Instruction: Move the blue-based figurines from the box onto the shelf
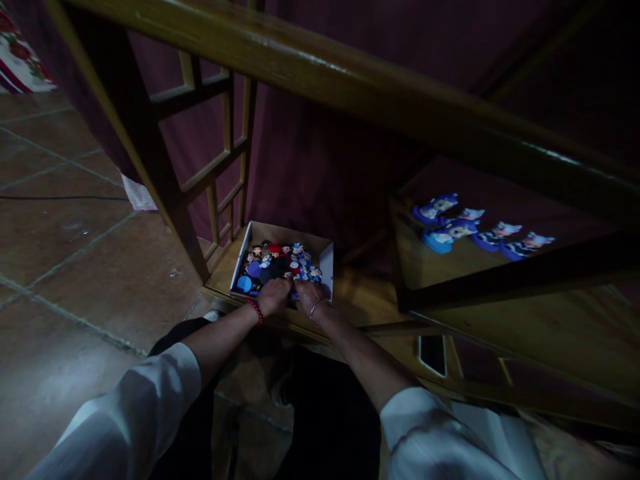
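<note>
A shallow open box [327, 270] with a pale rim sits on the low wooden shelf, holding several small cartoon figurines [297, 251] in blue, red and black. Over the box's near side is my left hand [275, 296], a red bead bracelet at its wrist. Close beside it, almost touching, my right hand [309, 297] wears a silvery bangle. Both hands look closed, with fingers curled toward each other. What lies in them is hidden by the hands and the dim light.
On a higher shelf to the right stand several blue and purple figurines [450, 231]. A dark-screened phone [433, 354] lies lower right. Wooden lattice [213, 175] rises left of the box, and a thick wooden rail [320, 63] crosses above. Tiled floor [80, 280] spreads at left.
</note>
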Demonstrator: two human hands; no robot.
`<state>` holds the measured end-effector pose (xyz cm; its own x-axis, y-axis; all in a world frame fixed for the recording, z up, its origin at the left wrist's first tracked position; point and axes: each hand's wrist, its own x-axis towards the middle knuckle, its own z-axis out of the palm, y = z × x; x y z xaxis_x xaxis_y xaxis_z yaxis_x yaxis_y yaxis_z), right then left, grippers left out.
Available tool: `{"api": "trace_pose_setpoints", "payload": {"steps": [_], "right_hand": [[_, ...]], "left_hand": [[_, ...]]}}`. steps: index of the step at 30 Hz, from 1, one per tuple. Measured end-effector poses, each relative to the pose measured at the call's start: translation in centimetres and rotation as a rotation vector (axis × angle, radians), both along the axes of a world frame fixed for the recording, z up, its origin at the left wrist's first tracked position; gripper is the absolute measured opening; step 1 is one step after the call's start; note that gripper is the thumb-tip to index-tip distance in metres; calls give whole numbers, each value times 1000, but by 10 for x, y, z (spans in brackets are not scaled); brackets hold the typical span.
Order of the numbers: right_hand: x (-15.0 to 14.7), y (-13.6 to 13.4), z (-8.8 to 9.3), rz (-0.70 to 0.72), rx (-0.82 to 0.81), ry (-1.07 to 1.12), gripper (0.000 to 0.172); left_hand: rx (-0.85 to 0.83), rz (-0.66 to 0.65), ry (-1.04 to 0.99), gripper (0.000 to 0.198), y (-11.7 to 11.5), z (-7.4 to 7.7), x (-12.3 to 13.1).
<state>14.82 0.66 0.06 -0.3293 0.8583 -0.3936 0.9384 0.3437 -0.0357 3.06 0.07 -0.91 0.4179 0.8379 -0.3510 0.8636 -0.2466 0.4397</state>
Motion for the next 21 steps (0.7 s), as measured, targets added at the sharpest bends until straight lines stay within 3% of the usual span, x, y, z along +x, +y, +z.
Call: {"api": "trace_pose_setpoints", "payload": {"steps": [12,21], "right_hand": [[-1,-1,2,52,13,6,29],[3,-2,0,-3,-4,31,31]], "left_hand": [[65,8,36,25,2,-12,4],[50,0,58,25,-6,1,6]]}}
